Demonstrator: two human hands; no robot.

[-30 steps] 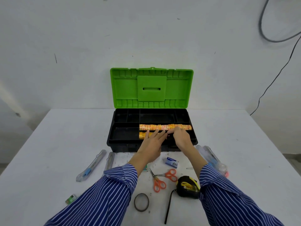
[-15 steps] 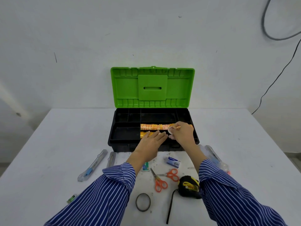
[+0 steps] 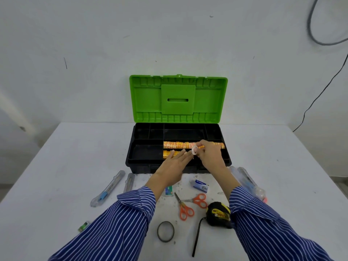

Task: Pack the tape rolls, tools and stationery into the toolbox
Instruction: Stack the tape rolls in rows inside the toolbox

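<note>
The black toolbox (image 3: 131, 159) stands open with its green lid (image 3: 178, 99) upright. Two rows of orange tape rolls lie in its tray: a back row (image 3: 177, 145) and a shorter front row (image 3: 168, 154). My right hand (image 3: 210, 154) pinches one small tape roll (image 3: 194, 150), tilted up just above the rows. My left hand (image 3: 174, 164) lies flat with straight fingers over the front row's right end. On the table wait orange scissors (image 3: 190, 204), a yellow-black tape measure (image 3: 218, 213), a thin dark tape ring (image 3: 165, 231) and two cutters (image 3: 108, 188).
A blue-white staple box (image 3: 201, 184) and a small green-white box (image 3: 169, 191) lie near my wrists. Clear-packaged pens (image 3: 248, 180) sit at the right, a small green item (image 3: 83, 226) at the left front. A wall stands right behind the toolbox.
My right hand has lifted one tape roll out of the row and tipped it up. My left hand has stayed flat on the front row.
</note>
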